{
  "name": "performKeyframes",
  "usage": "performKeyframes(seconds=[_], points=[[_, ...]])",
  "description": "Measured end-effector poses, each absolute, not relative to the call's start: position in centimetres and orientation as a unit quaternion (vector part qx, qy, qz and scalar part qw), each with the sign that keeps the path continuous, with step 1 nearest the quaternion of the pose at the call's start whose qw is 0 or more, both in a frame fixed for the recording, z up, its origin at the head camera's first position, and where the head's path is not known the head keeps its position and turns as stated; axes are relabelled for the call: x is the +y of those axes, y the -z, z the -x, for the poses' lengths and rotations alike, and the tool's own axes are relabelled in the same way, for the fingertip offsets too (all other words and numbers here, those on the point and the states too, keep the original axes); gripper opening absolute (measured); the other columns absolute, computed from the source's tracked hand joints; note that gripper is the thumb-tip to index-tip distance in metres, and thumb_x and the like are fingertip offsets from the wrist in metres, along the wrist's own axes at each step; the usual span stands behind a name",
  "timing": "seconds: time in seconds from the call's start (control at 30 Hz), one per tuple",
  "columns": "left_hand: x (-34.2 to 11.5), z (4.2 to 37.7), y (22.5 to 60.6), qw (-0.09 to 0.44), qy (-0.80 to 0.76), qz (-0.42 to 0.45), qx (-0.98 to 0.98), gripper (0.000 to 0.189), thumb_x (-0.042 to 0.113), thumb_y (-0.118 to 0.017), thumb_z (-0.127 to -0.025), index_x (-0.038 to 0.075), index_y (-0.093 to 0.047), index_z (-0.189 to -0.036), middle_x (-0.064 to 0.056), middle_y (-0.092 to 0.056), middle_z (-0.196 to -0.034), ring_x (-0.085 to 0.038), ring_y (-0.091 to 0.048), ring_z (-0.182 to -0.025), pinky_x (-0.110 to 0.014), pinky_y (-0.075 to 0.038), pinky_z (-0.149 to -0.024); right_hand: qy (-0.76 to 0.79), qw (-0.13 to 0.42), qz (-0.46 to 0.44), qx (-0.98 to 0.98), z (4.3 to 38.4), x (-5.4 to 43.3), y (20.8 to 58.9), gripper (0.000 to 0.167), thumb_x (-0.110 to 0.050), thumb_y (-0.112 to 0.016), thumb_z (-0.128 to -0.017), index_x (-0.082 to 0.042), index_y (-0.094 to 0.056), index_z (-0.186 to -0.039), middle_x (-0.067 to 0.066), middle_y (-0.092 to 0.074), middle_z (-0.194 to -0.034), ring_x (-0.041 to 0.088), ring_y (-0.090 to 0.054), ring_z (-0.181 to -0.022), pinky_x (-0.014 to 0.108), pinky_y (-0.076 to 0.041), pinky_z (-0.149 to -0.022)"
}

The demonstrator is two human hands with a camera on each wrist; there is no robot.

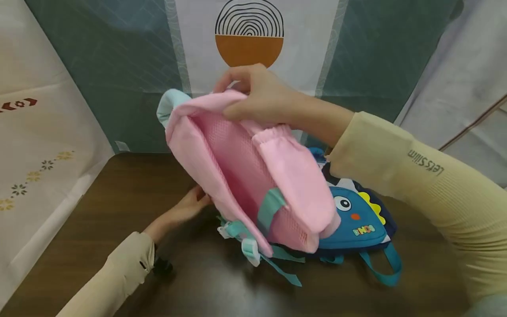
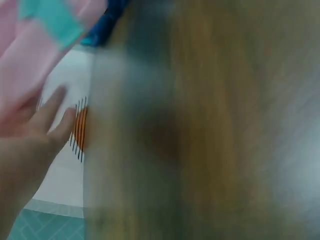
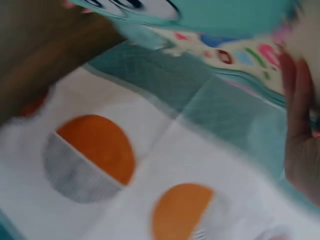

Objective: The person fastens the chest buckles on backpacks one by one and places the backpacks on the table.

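At the lower centre of the frame, I could slide my left hand (image 1: 188,206) over the tabletop (image 1: 198,281). The pink bag (image 1: 241,163) fills the middle, teal straps (image 1: 292,279) hanging beneath it; the blue dinosaur bag (image 1: 356,218) blocks right of centre, and the green-and-white cloth (image 1: 130,83) walls off the top.

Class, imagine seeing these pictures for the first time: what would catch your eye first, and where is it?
The pink backpack dominates the middle of the head view, tilted over the dark table, its upper edge gripped by the right hand. To its right, the blue dinosaur bag lies on the table, and the half-orange circle stands out on the cloth behind.
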State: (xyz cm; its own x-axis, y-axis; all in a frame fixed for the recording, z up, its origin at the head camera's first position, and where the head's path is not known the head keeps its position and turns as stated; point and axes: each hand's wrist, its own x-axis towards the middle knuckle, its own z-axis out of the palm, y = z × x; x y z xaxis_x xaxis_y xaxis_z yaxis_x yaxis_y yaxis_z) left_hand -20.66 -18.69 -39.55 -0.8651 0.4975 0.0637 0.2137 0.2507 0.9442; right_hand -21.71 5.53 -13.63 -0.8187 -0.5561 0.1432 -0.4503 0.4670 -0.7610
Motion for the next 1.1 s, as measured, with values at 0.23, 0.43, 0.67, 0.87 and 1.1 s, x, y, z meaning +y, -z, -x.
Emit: performKeyframes(seconds=[0.23, 0.43, 0.67, 0.87, 1.1], points=[[-20.9, 18.5, 35.9, -0.066, -0.647, -0.022, 0.759, 0.033, 0.029, -0.06, -0.091, 0.016, -0.039, -0.114, 0.004, -0.053, -0.094, -0.004, -0.056, -0.078, -0.018, -0.049, -0.065, 0.638, 0.072, 0.135, 0.754, 24.8, 9.9, 20.4, 0.041, -0.014, -0.06, -0.083, -0.017, -0.055, -0.124, 0.008, -0.055, -0.117, 0.024, -0.056, -0.093, 0.031, -0.051, -0.078], [-22.1, 17.7, 33.1, -0.106, -0.537, -0.002, 0.837, 0.05, 0.039, -0.062, -0.088, 0.012, -0.037, -0.121, -0.005, -0.048, -0.104, -0.014, -0.057, -0.082, -0.021, -0.052, -0.063, 0.597, 0.094, 0.116, 0.788, 26.4, 12.0, 27.5, 0.052, -0.013, -0.056, -0.086, -0.014, -0.039, -0.135, 0.013, -0.045, -0.131, 0.029, -0.05, -0.109, 0.042, -0.046, -0.091], [-22.4, 19.6, 34.9, -0.086, -0.461, 0.041, 0.882, 0.069, 0.056, -0.06, -0.083, 0.006, -0.037, -0.124, -0.015, -0.049, -0.114, -0.027, -0.051, -0.093, -0.031, -0.047, -0.07, 0.306, 0.08, 0.211, 0.925, 29.1, 11.7, 30.9, 0.055, -0.018, -0.059, -0.086, -0.005, -0.037, -0.135, 0.017, -0.054, -0.123, 0.031, -0.056, -0.103, 0.044, -0.05, -0.086], [-23.0, 20.8, 38.8, 0.023, -0.422, 0.056, 0.905, 0.08, 0.059, -0.053, -0.086, -0.003, -0.03, -0.132, -0.026, -0.046, -0.124, -0.039, -0.047, -0.108, -0.048, -0.042, -0.085, 0.063, 0.052, 0.276, 0.958, 30.0, 9.3, 32.7, 0.027, -0.01, -0.057, -0.088, 0.003, -0.054, -0.111, 0.016, -0.062, -0.093, 0.028, -0.059, -0.086, 0.038, -0.049, -0.076], [-23.2, 20.3, 39.4, 0.125, -0.4, 0.041, 0.907, 0.084, 0.057, -0.048, -0.09, -0.009, -0.022, -0.134, -0.029, -0.041, -0.123, -0.041, -0.044, -0.11, -0.052, -0.041, -0.09, -0.041, 0.072, 0.281, 0.956, 29.9, 7.5, 34.4, 0.02, -0.006, -0.059, -0.09, -0.002, -0.06, -0.109, 0.012, -0.066, -0.1, 0.026, -0.061, -0.093, 0.036, -0.05, -0.085]])
